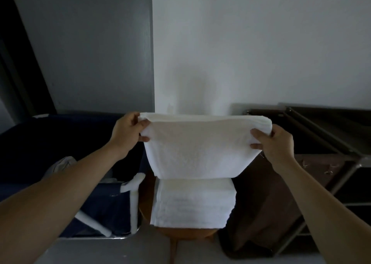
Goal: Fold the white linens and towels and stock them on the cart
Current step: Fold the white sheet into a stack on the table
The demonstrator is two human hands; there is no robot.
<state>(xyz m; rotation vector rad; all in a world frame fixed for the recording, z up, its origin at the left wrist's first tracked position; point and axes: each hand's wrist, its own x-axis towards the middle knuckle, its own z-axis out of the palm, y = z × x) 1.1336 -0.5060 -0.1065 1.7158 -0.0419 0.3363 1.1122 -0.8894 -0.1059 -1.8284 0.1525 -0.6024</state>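
I hold a folded white towel (198, 149) up in the air in front of a white wall. My left hand (128, 133) grips its upper left corner, thumb on the near face. My right hand (275, 143) grips its upper right edge the same way. The towel's lower half hangs down, doubled over. Right below it a stack of folded white towels (192, 203) lies on a round wooden stool (186, 232). The metal-framed cart (339, 163) with dark shelves stands to the right.
A dark blue fabric hamper (60, 143) on a white tube frame (132, 191) stands at the left with crumpled cloth inside. A brown bag (267, 203) hangs on the cart's left side. Grey floor runs along the bottom.
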